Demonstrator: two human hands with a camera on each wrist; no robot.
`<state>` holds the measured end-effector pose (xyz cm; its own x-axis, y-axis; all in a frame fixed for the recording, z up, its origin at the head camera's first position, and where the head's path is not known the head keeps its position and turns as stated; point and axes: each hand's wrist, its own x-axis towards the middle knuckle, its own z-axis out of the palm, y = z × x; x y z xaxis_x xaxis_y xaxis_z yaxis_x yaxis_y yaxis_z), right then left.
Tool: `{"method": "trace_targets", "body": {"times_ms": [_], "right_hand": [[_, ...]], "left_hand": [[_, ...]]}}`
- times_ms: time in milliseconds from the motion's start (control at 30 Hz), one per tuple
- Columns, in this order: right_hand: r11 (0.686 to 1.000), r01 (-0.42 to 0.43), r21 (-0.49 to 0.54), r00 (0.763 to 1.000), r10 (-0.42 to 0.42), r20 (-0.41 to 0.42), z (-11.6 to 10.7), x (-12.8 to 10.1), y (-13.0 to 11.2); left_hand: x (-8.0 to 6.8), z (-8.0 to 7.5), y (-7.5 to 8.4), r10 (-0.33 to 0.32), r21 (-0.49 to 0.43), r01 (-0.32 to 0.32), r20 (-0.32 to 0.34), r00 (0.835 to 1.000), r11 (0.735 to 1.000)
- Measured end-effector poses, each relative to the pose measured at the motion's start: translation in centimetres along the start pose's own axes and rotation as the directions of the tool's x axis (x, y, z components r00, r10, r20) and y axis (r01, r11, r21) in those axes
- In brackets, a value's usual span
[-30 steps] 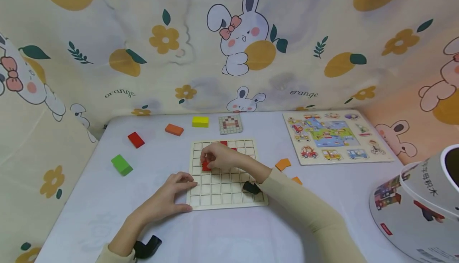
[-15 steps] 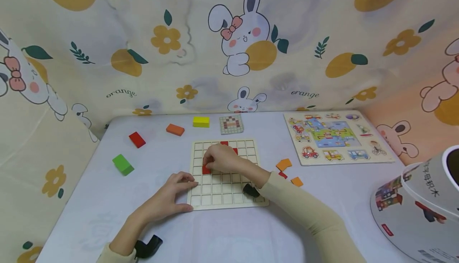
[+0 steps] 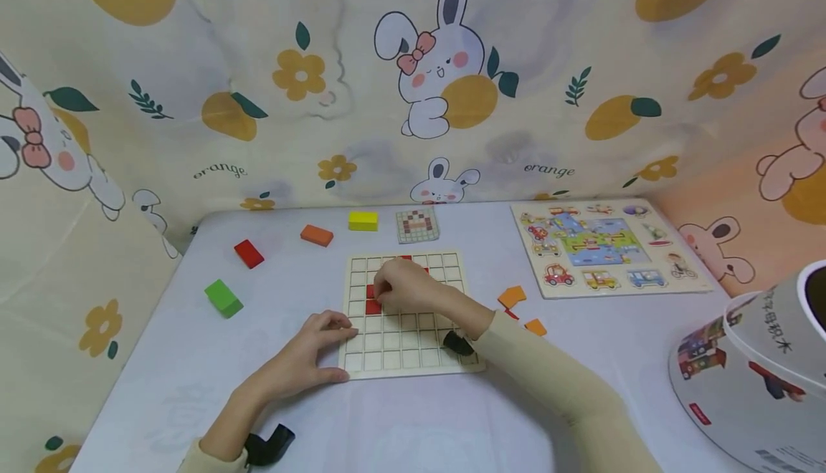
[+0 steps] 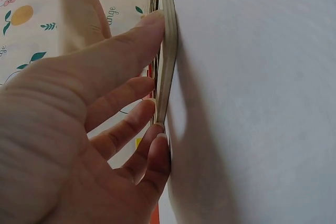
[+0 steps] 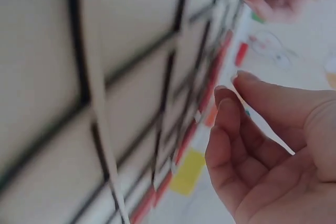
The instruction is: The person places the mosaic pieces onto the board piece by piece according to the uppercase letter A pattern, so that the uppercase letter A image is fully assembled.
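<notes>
A pale wooden grid board [image 3: 400, 365] lies at the table's middle. Two red square tiles [image 3: 373, 307] sit one above the other in its left part; more red shows near the top edge, partly behind the right hand. My right hand [image 3: 409, 287] is over the board, its loosely curled fingertips at the upper tile. In the right wrist view, a small gap shows between thumb and fingertips, with nothing in it. My left hand [image 3: 306, 355] rests at the board's left edge, thumb near the front corner and fingers spread along the side [image 4: 167, 51].
Green [image 3: 224, 298], red [image 3: 249, 254], orange [image 3: 317, 236] and yellow [image 3: 363, 221] blocks arc behind the board, beside a pattern card [image 3: 417, 225]. Small orange pieces [image 3: 513, 296] lie right, near the sleeve. A picture puzzle [image 3: 619, 290] and white bucket [image 3: 742, 387] stand farther right.
My right hand has shifted slightly right, and two stacked red squares now show at its fingertips. A small red piece beside the orange ones has come out from behind the sleeve. Left hand stays.
</notes>
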<state>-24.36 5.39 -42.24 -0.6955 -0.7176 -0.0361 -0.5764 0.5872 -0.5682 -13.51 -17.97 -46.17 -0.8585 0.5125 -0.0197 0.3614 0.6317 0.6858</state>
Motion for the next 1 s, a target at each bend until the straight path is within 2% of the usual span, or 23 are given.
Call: {"method": "trace_targets", "body": {"times_ms": [100,200,300,433,567,767,867,1000], "right_hand": [[0.995,0.026,0.097,1.0,-0.024,-0.018,-1.5,-1.7,0.9],[0.989,0.018,0.146,1.0,-0.014,-0.028,-3.3,-4.2,2.2],[0.99,-0.041,0.138,0.999,0.045,-0.031,-4.7,-7.5,4.1],[0.981,-0.152,0.121,0.988,0.152,0.012,-5.6,-11.9,6.9],[0.976,-0.177,0.126,0.984,0.173,0.044,-6.2,-14.8,8.7],[0.973,-0.156,0.168,0.988,0.154,0.027,-6.0,-17.1,10.3],[0.976,-0.133,0.171,0.991,0.133,0.01,-5.6,-17.4,10.9],[0.975,-0.146,0.17,0.989,0.148,0.0,-5.2,-17.4,11.3]], "left_hand": [[0.0,0.2,-0.3,0.0,-0.005,0.0,0.002,1.0,1.0],[-0.1,0.3,-0.3,-0.013,-0.004,0.013,0.0,1.0,1.0],[0.0,0.3,-0.3,-0.031,-0.007,0.031,-0.001,1.0,0.999],[0.0,0.3,-0.2,-0.035,-0.01,0.035,0.001,0.999,0.999],[0.0,0.1,-0.2,-0.037,-0.004,0.037,-0.002,0.999,0.999],[0.0,0.1,-0.2,-0.027,-0.005,0.027,0.0,1.0,1.0],[0.0,0.1,-0.2,-0.041,-0.003,0.041,-0.001,0.999,0.999],[0.0,0.1,-0.2,-0.051,0.0,0.051,-0.007,0.999,0.999]]}}
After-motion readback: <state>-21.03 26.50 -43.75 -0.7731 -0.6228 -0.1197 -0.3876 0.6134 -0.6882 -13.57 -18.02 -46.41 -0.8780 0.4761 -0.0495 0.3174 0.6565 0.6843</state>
